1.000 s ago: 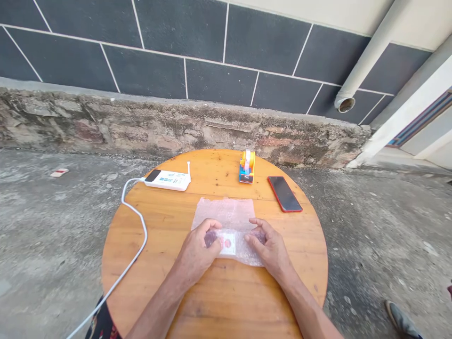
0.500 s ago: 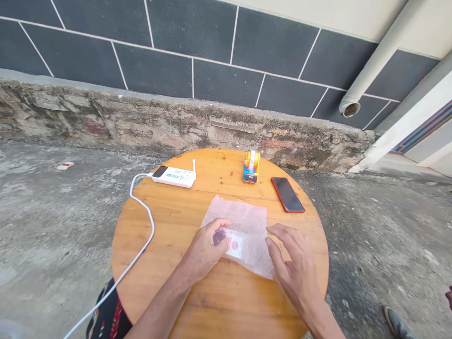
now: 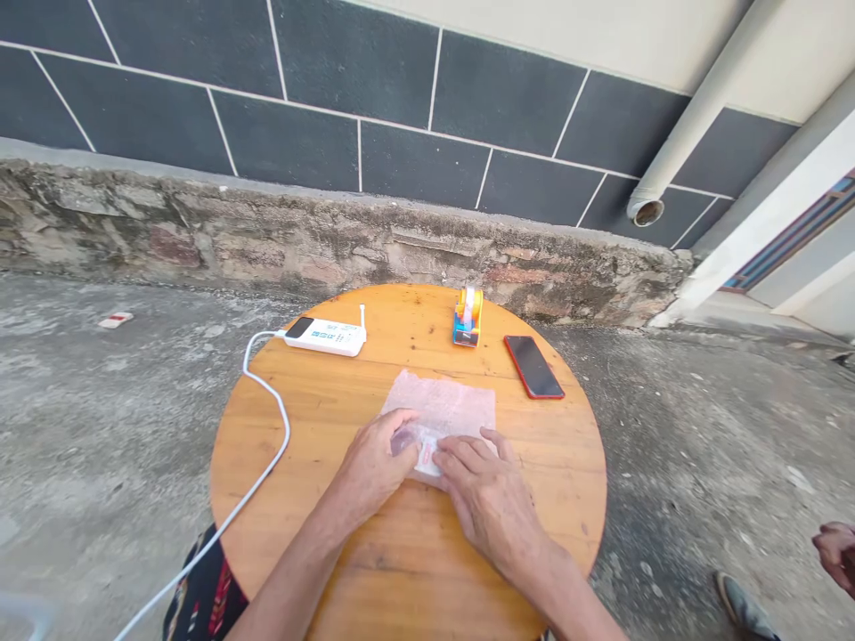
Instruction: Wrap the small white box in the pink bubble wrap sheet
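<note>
Holding a White Box on Pink Wrap with Both Hands

The small white box with red print sits on the near part of a sheet of translucent pink wrap, near the middle of the round wooden tabletop. The left grip pinches the left end of the box between thumb and fingers. The right grip lies palm down, fingertips on the right end of the box; whether its thumb closes against them cannot be told. The far part of the wrap lies flat beyond both grips.

Surrounding items: a yellow-and-blue tape dispenser stands near the far edge. A red-edged phone lies to the right. A white device lies far left, connected to a white cable that passes over the edge. Another person's hand appears at far right.
</note>
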A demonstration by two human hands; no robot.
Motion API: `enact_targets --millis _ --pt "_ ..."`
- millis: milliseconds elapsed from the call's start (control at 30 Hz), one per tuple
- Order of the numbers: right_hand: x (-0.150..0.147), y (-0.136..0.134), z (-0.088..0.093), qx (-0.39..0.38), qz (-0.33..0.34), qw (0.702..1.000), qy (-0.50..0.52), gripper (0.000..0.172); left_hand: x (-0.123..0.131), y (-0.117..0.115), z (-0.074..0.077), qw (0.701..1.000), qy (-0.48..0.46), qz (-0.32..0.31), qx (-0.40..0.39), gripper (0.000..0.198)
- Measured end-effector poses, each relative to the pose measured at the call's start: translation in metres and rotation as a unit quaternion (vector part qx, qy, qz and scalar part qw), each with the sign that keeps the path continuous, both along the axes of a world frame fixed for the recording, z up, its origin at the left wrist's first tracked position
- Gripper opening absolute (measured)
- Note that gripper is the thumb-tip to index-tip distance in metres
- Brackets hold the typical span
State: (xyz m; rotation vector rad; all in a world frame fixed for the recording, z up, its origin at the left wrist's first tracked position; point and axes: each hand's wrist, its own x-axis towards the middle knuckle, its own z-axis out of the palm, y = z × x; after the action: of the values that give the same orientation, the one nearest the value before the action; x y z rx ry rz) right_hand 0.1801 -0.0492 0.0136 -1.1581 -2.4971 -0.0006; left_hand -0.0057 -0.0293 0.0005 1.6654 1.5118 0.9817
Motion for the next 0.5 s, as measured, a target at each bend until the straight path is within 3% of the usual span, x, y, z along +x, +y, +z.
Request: enact_targets --millis 233,367,500 --pt "-0.003 0.005 0.014 -0.035 0.020 0.998 -0.046 0.028 -0.036 -0.010 -0.002 0.998 0.002 0.057 -0.028 0.030" --pt "-0.002 0.008 0.018 -0.042 0.031 0.998 -0.043 0.026 -0.054 -0.028 -0.010 0.991 -0.015 0.127 -0.039 0.031" --pt "-0.001 0.009 0.018 -0.041 0.034 0.998 -0.033 0.025 -0.056 -0.054 -0.013 0.971 -0.163 0.122 -0.129 0.047"
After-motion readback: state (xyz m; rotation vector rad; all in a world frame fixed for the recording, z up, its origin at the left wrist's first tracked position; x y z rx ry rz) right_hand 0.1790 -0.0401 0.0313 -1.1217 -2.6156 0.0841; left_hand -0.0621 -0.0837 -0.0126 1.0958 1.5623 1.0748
